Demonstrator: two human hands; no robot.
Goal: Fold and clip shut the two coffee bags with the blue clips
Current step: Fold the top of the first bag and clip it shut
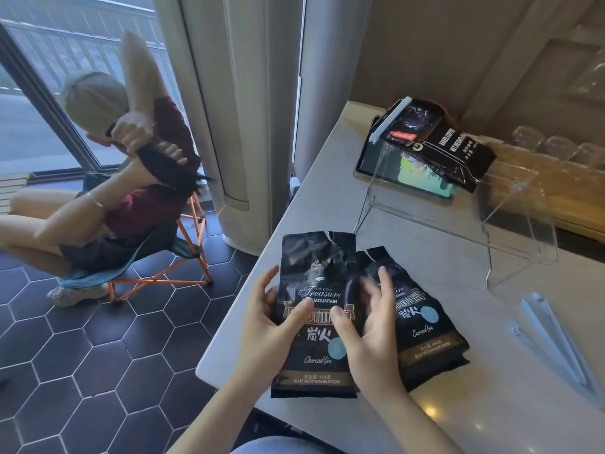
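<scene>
Two black coffee bags lie side by side near the front left corner of the pale counter (458,404). The left coffee bag (316,263) has its torn top open and crumpled. My left hand (266,326) grips its left edge, thumb on the front. My right hand (366,329) rests on the same bag's right side, fingers spread and blurred, partly covering the right coffee bag (425,335). Two pale blue clips (553,342) lie loose on the counter to the right, apart from both hands.
A clear acrylic stand (510,221) stands behind the bags, with a tablet (422,175) and a third black bag (448,142) clipped with a white clip. Glass cups line the back right. A person sits on an orange folding chair (183,257) left of the counter.
</scene>
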